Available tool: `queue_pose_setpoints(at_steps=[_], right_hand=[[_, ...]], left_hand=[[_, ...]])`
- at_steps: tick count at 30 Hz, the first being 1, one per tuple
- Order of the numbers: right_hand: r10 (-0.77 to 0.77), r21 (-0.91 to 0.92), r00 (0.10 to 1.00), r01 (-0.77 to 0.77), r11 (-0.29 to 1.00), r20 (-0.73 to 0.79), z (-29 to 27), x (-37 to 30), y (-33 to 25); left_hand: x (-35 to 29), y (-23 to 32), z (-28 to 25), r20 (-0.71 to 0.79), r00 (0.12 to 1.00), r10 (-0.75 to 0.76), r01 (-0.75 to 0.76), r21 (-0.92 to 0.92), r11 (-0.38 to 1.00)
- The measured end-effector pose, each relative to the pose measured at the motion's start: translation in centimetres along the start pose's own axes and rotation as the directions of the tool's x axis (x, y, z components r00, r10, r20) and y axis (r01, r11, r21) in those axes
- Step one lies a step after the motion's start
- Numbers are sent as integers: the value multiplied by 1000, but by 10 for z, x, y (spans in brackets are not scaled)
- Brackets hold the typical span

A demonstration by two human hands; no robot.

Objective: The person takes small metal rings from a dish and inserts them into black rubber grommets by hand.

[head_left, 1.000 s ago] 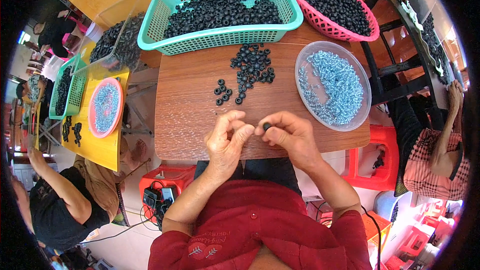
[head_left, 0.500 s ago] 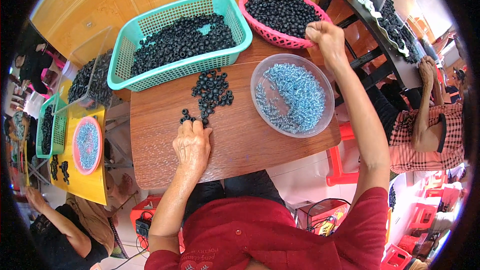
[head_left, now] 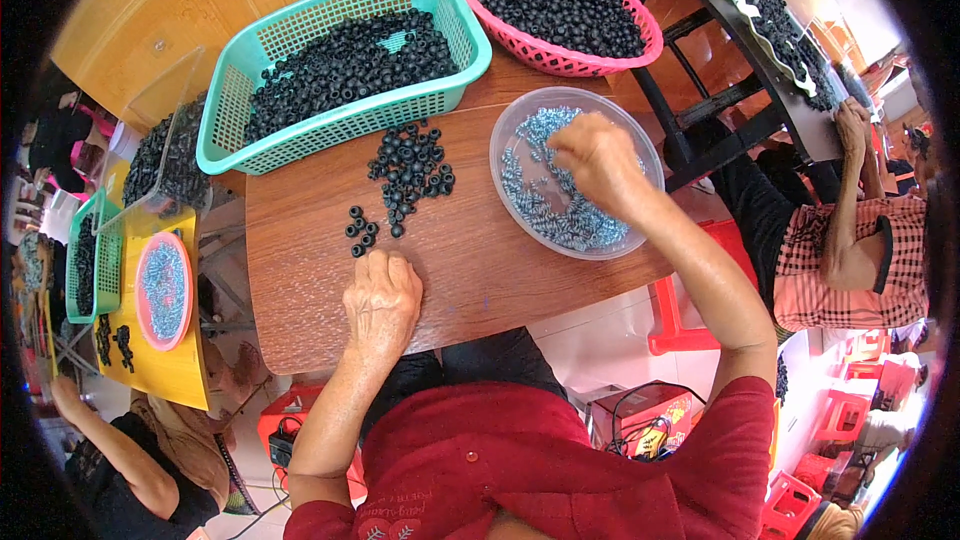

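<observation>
My left hand (head_left: 383,295) rests on the brown tabletop (head_left: 320,335) with its fingers curled under. Whatever it may hold is hidden. Just beyond its knuckles lies a loose group of small black round pieces (head_left: 405,168) with holes through them. My right hand (head_left: 600,162) hangs over a clear round tub (head_left: 497,180) at the right, fingertips drawn together. I cannot make out what is between them. Small shiny light-blue pieces (head_left: 585,225) cover much of the tub's bottom.
A teal basket (head_left: 330,130) and a pink basket (head_left: 545,58), both with black pieces, stand at the back. On the left is a yellow table (head_left: 185,370) with a pink-rimmed bowl (head_left: 163,290). People work on both sides; a red stool (head_left: 670,315) stands to the right.
My right hand has come down from the pink basket's edge to over the clear tub. My left hand now sits slightly apart from the nearest black pieces. The whole view has shifted a little.
</observation>
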State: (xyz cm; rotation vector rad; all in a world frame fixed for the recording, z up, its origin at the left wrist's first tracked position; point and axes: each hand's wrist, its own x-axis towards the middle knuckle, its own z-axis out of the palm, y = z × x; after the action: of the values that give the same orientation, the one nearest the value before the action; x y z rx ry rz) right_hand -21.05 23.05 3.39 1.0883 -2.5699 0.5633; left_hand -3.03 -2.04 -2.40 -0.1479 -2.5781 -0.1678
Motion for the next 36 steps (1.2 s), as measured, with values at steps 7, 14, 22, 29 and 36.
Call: queue_pose_setpoints(at_steps=[7,14,22,29,36], right_hand=[[-85,-174,978,119,977,193,23,-13,-11],[-111,-175,975,146,974,194,31,-10,-12],[72,244,997,-78,967,33,0,-14,-58],[94,568,993,-114,815,64,5,-17,-117],[173,790,939,-345,507,299,24,-23,-137]], left_hand=[[-8,-1,1,8,1000,15,-15,13,1000],[-9,-4,-1,-59,998,-29,27,-33,999],[-3,-5,-21,512,703,-494,635,-764,113],[9,1,-32,645,663,-380,497,-759,-421],[4,16,-37,446,778,-443,512,-859,34]])
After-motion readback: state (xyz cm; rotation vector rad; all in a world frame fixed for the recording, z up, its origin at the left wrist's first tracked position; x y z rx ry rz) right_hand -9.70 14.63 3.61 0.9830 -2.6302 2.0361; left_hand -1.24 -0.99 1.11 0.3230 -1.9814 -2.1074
